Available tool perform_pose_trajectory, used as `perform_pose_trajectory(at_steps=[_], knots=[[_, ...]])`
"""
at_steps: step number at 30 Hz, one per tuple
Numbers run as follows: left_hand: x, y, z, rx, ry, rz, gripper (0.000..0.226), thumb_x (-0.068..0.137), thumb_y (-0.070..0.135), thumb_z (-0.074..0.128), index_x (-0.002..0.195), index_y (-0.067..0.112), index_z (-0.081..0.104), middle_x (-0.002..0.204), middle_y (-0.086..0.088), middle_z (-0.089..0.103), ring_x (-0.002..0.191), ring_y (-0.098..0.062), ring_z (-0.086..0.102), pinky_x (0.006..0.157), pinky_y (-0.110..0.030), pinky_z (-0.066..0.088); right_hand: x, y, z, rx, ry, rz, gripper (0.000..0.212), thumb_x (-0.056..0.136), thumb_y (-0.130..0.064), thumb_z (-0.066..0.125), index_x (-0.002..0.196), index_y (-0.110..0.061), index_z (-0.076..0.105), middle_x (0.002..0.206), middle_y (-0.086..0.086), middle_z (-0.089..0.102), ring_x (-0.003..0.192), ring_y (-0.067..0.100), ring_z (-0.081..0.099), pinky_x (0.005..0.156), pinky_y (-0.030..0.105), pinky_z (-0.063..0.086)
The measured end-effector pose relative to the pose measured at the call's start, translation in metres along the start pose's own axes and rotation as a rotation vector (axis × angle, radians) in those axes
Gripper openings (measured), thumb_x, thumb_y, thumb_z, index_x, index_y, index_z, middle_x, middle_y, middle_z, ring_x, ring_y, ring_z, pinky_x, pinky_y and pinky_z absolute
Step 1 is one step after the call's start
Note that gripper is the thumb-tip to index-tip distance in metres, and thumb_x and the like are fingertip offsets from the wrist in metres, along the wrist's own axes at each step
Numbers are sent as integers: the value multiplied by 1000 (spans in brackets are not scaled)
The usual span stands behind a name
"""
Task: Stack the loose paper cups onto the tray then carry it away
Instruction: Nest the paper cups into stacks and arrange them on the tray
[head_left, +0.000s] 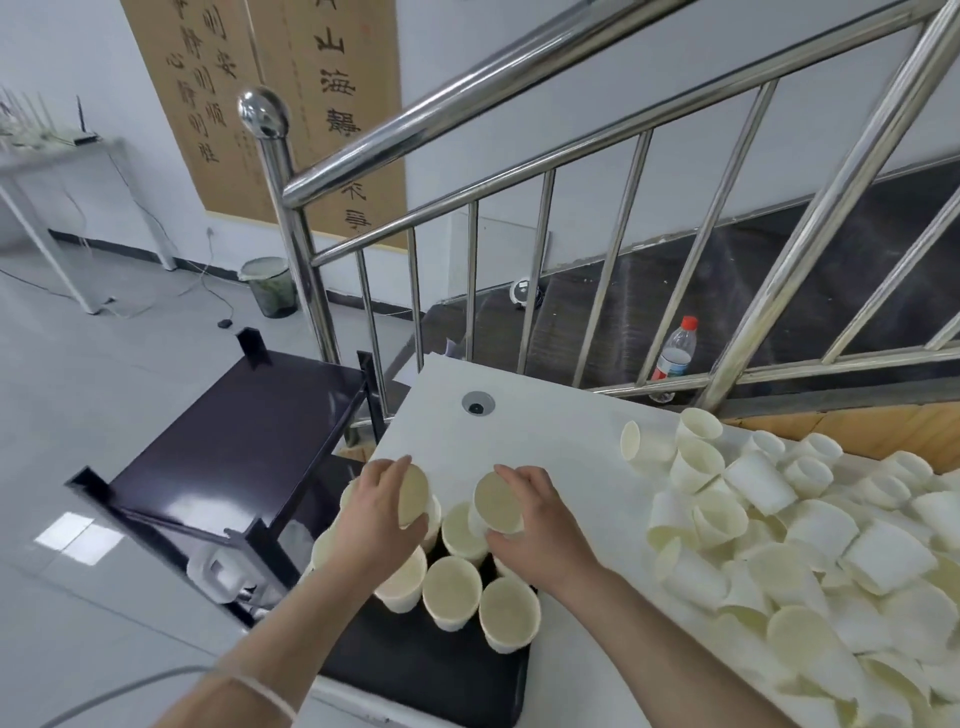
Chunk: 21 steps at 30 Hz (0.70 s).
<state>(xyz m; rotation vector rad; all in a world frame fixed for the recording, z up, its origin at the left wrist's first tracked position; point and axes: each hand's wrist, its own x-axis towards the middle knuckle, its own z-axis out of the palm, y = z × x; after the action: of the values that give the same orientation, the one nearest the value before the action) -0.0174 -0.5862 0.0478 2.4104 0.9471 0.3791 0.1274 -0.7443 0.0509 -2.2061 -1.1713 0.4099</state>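
A black tray (415, 670) lies at the near left corner of the white table (545, 431). Several cream paper cups (451, 590) stand upside down on it in rows. My left hand (371, 525) grips an upturned cup (413, 496) over the tray's far left. My right hand (537, 525) grips another upturned cup (496, 504) over the tray's far right. A large heap of loose paper cups (810, 551) covers the right part of the table.
A dark low cabinet (239, 441) stands left of the table. A steel stair railing (467, 171) rises behind the table. A plastic bottle (675, 353) stands on a stair step. A waste bin (270, 286) sits on the floor farther back.
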Motion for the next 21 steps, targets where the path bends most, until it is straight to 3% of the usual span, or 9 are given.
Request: perform_pose_trajectory(at_steps=[9,21], knots=[[45,-60,-20,70,-120,11,77,83,30,67,148,22,27,146,4,29,135,-18,30,95,-28,43,56,-45,57,-35,-95,0,72,84,-32,64,148,-27,31,137,-9,32,121,12,46,97,29,44],[64,-86,-10,139,-299,86,79,80,35,68,147,29,26,145,8,29,131,-15,32,88,-29,50,70,-37,90,-200,-226,72,73,83,-45,58,146,-34,25,141,-15,28,119,12,50,90,40,50]])
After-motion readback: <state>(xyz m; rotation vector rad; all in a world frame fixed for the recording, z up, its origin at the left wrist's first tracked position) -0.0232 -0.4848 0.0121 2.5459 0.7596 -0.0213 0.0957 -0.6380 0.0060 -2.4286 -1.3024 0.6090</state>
